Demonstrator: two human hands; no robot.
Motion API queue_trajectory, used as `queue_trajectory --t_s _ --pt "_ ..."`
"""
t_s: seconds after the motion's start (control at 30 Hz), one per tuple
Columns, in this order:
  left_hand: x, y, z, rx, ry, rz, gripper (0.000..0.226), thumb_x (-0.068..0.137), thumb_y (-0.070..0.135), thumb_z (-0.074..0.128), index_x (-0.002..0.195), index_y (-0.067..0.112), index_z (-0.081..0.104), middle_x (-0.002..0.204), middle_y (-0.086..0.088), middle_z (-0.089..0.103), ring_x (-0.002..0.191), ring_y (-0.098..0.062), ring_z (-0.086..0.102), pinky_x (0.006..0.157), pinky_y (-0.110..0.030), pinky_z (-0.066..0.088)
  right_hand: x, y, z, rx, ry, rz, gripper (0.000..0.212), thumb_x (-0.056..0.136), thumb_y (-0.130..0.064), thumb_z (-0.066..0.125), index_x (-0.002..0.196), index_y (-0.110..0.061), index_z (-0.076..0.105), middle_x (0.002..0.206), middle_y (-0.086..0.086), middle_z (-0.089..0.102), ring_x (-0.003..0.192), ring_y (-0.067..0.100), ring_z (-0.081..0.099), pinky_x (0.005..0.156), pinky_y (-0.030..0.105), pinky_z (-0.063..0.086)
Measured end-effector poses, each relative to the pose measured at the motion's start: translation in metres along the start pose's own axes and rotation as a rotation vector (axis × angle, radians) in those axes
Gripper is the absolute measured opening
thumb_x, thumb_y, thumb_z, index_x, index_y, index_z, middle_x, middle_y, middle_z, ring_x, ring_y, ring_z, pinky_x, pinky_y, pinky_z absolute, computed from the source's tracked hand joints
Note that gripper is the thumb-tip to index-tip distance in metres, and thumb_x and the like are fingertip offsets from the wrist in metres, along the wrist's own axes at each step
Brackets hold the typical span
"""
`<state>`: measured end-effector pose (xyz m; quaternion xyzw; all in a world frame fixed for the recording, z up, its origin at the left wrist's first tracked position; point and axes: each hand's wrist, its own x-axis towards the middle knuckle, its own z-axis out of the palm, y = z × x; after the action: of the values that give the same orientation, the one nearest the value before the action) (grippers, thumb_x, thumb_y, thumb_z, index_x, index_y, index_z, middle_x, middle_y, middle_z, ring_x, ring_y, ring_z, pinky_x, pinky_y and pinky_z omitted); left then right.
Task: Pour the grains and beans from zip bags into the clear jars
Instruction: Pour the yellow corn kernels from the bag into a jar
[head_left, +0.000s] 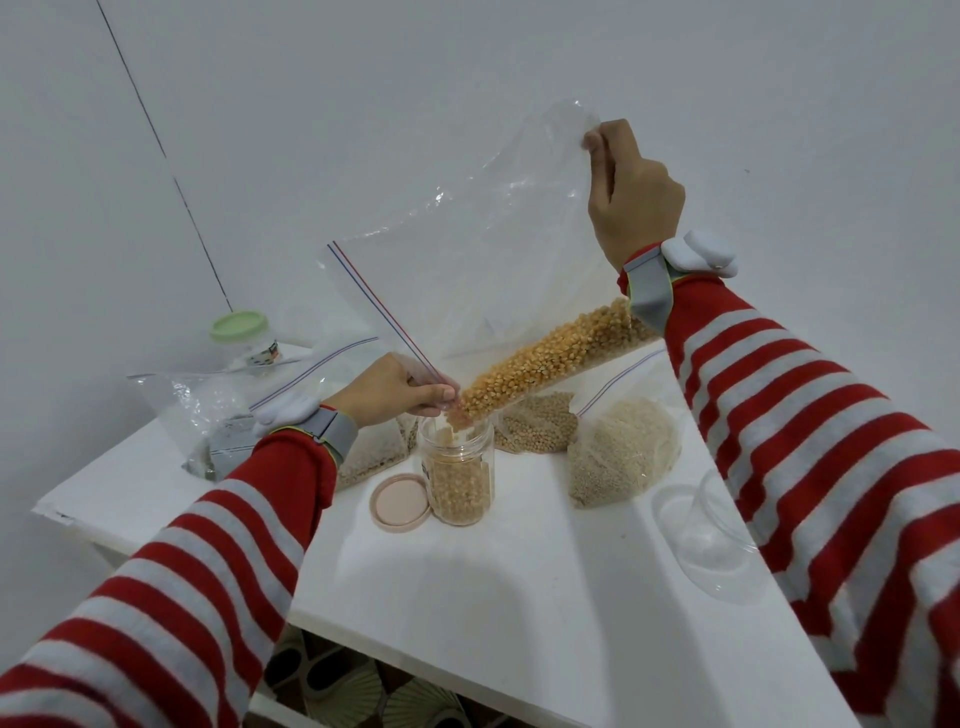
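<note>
Above the middle of the table, pinches the mouth corner of the zip bag with the left hand, just over the open clear jar; pinches the opposite corner high with the right hand, slanting the kernels down-left into it.

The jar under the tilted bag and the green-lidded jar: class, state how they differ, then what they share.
The open jar has its pink lid lying beside it; the green-lidded jar is capped. The open jar holds yellow kernels; the green-lidded jar's contents cannot be told. The open jar stands mid-table; the green-lidded jar stands at the back left. Both are clear and upright.
</note>
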<state>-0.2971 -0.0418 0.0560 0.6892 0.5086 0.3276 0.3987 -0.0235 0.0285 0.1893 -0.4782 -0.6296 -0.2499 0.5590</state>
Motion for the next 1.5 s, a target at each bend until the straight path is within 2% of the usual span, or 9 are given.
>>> queue_trajectory --t_s 0.17,0.37,0.5,0.67,0.8,1.33,1.5 --pt "0.0000 0.0008 0.0007 -0.014 0.001 -0.009 0.017 0.087 0.009 0.071 0.097 -0.003 0.075 0.097 0.001 0.076 0.091 -0.019 0.072 0.076 -0.022 0.059 0.0004 0.0005 0.0000 0.001 0.006 0.007 0.046 0.103 -0.041 0.030 0.105 -0.010 0.064 0.055 0.007 0.049 0.046 0.027 0.042 0.046 0.029 0.026" --pt "-0.0011 0.0031 0.0011 -0.026 0.004 -0.003 0.015 0.087 0.009 0.071 0.096 -0.002 0.075 0.102 -0.008 0.075 0.092 -0.019 0.072 0.078 -0.024 0.059 0.0027 -0.0004 -0.0007 0.004 0.018 0.011 0.045 0.103 -0.041 0.031 0.104 -0.010 0.064 0.054 0.006 0.047 0.045 0.027 0.042 0.045 0.029 0.027" --pt "-0.0020 0.0034 0.0011 -0.024 0.002 -0.006 0.016 0.087 0.008 0.070 0.097 -0.004 0.074 0.102 -0.007 0.075 0.092 -0.018 0.072 0.078 -0.024 0.059 0.0019 -0.0006 -0.0006 0.009 0.022 0.001 0.044 0.104 -0.039 0.032 0.103 -0.009 0.064 0.054 0.004 0.045 0.045 0.026 0.041 0.045 0.029 0.026" --pt "-0.0033 0.0032 0.0020 -0.029 0.000 -0.003 0.009 0.086 0.008 0.071 0.091 0.001 0.076 0.100 -0.005 0.075 0.093 -0.021 0.072 0.076 -0.024 0.059 0.0016 -0.0001 -0.0006 0.009 0.026 -0.005 0.043 0.104 -0.039 0.033 0.103 -0.010 0.065 0.054 0.007 0.050 0.045 0.025 0.039 0.045 0.028 0.025" --pt "-0.0028 0.0035 0.0017 -0.009 -0.008 0.001 0.018 0.087 0.010 0.070 0.097 -0.005 0.074 0.103 -0.007 0.075 0.094 -0.022 0.072 0.079 -0.026 0.059 0.0016 0.0001 -0.0011 0.005 0.021 -0.002 0.043 0.104 -0.039 0.033 0.104 -0.010 0.064 0.054 0.006 0.049 0.045 0.025 0.039 0.045 0.028 0.025" --pt "-0.0020 0.0041 0.0009 -0.004 -0.003 0.003 0.018 0.087 0.009 0.070 0.098 -0.006 0.074 0.105 -0.009 0.074 0.096 -0.023 0.072 0.080 -0.026 0.059 0.0035 -0.0008 -0.0011 -0.003 -0.004 -0.013 0.049 0.103 -0.043 0.027 0.107 -0.011 0.063 0.058 0.009 0.054 0.048 0.029 0.047 0.045 0.032 0.033" --pt "-0.0021 0.0046 0.0007 0.000 -0.007 0.001 0.018 0.087 0.010 0.070 0.098 -0.004 0.074 0.105 -0.007 0.074 0.096 -0.023 0.072 0.080 -0.026 0.059 0.0047 -0.0001 -0.0001 -0.008 0.025 -0.015 0.045 0.104 -0.041 0.031 0.105 -0.011 0.064 0.056 0.008 0.052 0.046 0.028 0.045 0.045 0.030 0.028"
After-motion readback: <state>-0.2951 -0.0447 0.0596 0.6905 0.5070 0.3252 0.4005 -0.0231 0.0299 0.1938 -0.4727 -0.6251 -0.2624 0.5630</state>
